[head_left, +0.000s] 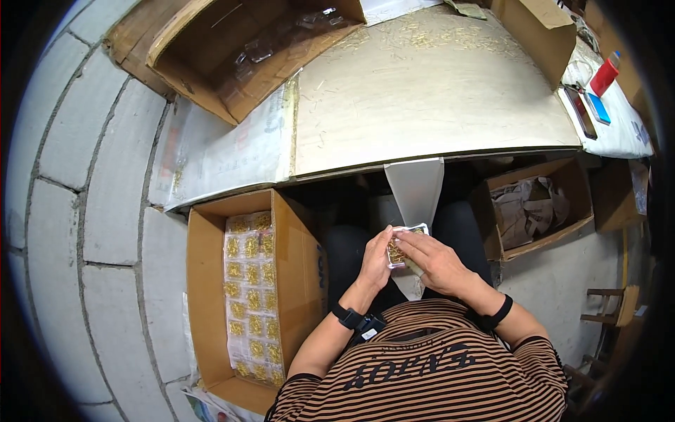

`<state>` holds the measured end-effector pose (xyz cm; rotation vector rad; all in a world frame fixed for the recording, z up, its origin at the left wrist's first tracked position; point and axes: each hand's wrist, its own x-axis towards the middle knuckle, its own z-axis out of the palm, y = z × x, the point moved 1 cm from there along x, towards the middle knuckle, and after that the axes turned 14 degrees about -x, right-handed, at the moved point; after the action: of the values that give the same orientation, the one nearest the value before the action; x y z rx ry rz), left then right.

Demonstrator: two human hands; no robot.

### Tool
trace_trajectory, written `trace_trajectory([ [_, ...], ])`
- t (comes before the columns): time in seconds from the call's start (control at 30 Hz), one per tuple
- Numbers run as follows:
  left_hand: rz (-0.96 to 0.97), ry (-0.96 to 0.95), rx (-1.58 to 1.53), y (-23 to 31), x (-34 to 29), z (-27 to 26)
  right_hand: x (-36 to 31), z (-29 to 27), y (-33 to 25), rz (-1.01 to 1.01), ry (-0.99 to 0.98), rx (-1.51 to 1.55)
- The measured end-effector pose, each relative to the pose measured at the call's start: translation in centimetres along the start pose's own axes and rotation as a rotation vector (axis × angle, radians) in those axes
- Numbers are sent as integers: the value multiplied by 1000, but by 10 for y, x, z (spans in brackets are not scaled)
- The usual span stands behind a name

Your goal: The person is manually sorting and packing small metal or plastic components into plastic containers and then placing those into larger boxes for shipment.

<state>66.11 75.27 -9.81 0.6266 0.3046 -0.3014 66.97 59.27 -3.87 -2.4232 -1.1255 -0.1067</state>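
Note:
A small clear plastic box (397, 257) of gold-coloured pins is between my hands, above my lap. My left hand (377, 261) is closed round its left side, with the thumb along the edge. Across the top and right side of the box lie the fingers of my right hand (443, 266), pressed together, covering much of it. To the left stands an open cardboard carton (299, 264), holding rows of similar clear boxes (252, 271) filled with gold pins.
Ahead is a pale worktable (422, 98) with loose gold pins (450, 35) scattered along its far part. An open carton (204, 60) of clear plastic cases sits at its left. A red bottle (605, 76) and phone (581, 112) lie right. Another carton (540, 239) holds brown paper.

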Motion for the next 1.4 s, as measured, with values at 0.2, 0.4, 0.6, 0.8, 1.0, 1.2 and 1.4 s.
trace_trajectory([
  [0.2, 106, 76, 65, -5, -1, 10, 3, -7, -3, 139, 117, 173],
  [0.4, 103, 157, 97, 3, -6, 27, 2, -28, 12, 298, 310, 306],
  [0.6, 102, 145, 18, 3, -6, 22, -4, -8, 5, 76, 65, -177],
  [0.8, 137, 174, 64, 6, -6, 30, 6, -15, 2, 126, 160, -178],
  [1.0, 193, 183, 44, -1, -1, 24, 4, -8, 0, 80, 32, -196],
  [1.2, 181, 268, 109, 9, -7, 28, 5, -15, 12, 161, 203, 73],
  [1.4, 247, 233, 15, 2, -1, 27, 5, -17, -3, 38, -47, -292],
])
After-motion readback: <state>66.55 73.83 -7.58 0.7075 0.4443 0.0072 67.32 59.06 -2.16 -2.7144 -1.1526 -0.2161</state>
